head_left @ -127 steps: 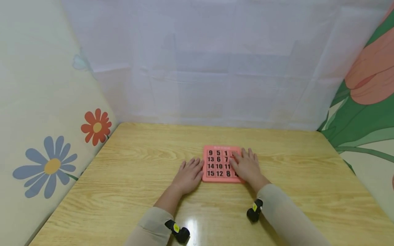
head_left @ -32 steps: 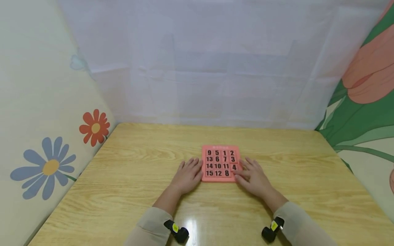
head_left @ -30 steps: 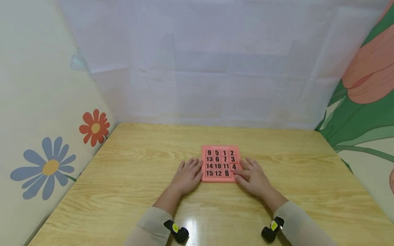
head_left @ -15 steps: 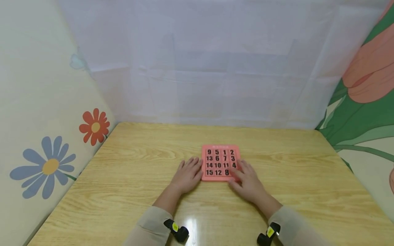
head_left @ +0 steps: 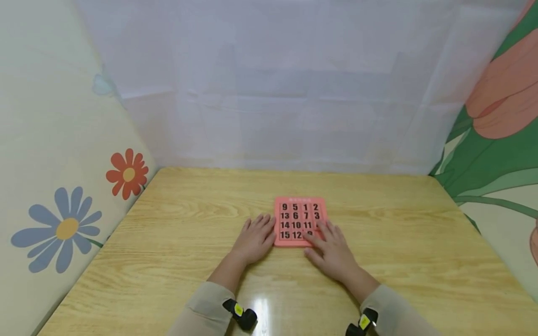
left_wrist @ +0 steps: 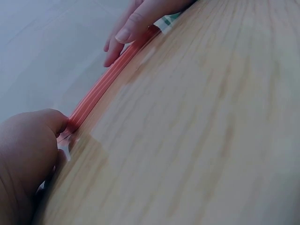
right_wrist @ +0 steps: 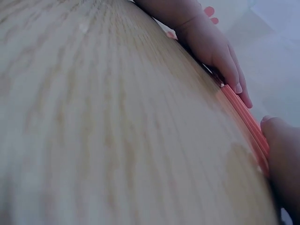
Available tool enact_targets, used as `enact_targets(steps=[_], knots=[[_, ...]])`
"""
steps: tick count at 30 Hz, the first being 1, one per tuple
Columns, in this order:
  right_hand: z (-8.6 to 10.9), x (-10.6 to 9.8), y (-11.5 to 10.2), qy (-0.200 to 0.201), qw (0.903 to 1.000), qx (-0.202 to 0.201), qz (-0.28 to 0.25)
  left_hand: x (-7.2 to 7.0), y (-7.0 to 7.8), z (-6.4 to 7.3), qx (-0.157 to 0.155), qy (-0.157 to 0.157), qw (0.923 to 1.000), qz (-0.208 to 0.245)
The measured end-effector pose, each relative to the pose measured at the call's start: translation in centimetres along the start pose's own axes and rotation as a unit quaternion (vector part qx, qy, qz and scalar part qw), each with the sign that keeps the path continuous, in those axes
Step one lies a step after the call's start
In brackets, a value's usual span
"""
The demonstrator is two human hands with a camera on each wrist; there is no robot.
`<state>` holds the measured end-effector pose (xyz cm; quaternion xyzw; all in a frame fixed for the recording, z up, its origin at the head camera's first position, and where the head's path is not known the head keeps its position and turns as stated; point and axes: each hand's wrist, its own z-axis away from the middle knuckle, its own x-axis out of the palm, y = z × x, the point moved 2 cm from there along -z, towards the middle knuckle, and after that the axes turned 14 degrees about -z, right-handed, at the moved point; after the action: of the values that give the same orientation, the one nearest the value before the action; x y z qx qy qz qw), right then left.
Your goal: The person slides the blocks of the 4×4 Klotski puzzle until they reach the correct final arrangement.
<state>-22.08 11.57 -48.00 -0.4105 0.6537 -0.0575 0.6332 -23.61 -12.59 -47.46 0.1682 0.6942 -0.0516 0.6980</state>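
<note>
Right hand (head_left: 334, 254) shifted toward 9 o'clock since half a second ago, index now over the 8 tile (head_left: 310, 232); left hand (head_left: 254, 240) unmoved.
Left hand: fingers extended, palm down, no grip, lying along the 9 o'clock edge of the number board (head_left: 299, 199), probably bracing it so tiles can slide. Board: flat on the table (head_left: 176, 242), between both hands. Right hand: loosely spread at about 5 o'clock of the board, holding nothing; index looks set to push a tile, thumb by the 6 o'clock edge, contact unclear. Its fingers block the right end of the bottom two rows; can't read those cells. Around: flowered wall (head_left: 38, 149) at 9 o'clock, white sheet (head_left: 269, 93) at 12, tulip wall (head_left: 500, 154) at 2–3.
</note>
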Motion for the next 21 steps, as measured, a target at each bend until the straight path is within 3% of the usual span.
enact_targets(steps=[13, 21], knots=[[0.7, -1.3, 1.5, 0.041, 0.9991, 0.01, -0.001, -0.2, -0.1, 0.0, -0.007, -0.007, 0.9999, -0.004], [-0.1, 0.2, -0.2, 0.034, 0.9993, -0.004, -0.013, 0.0, 0.0, 0.0, -0.005, -0.001, 1.0, -0.004]])
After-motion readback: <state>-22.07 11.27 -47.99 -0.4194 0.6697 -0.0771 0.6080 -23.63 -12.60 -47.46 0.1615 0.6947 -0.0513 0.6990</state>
